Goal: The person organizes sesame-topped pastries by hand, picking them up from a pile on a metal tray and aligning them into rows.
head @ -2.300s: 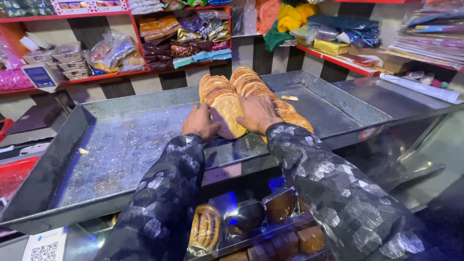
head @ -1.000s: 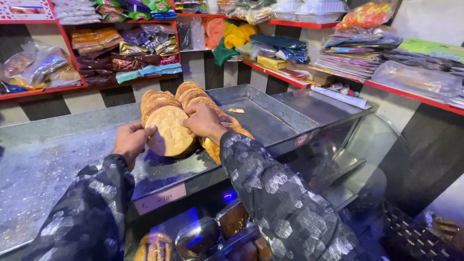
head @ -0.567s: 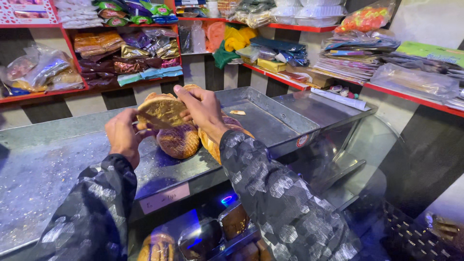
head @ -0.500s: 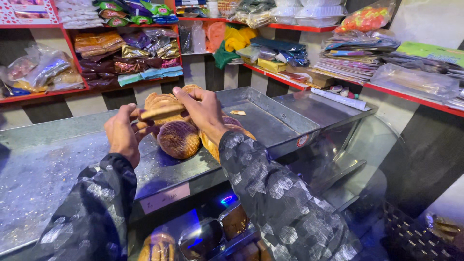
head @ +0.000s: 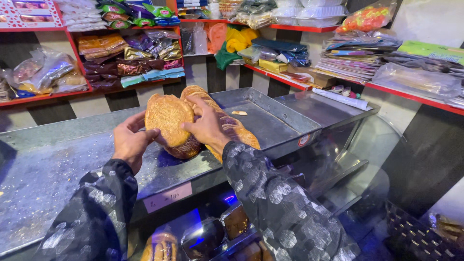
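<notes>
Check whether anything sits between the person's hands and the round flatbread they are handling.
Nothing visible does. The left hand and right hand both touch the top flatbread directly, gripping its edges above the darker flatbread on the metal tray.

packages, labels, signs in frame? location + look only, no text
Price label: front edge of metal tray, pale strip.
Round sticker: tray's right front corner, red and white.
Snack packets: red shelf behind tray; orange, brown, purple and teal.
Clear bags: left shelf, crumpled.
Boxed card: top left, red and white.
Orange mesh bag: top right shelf.
</notes>
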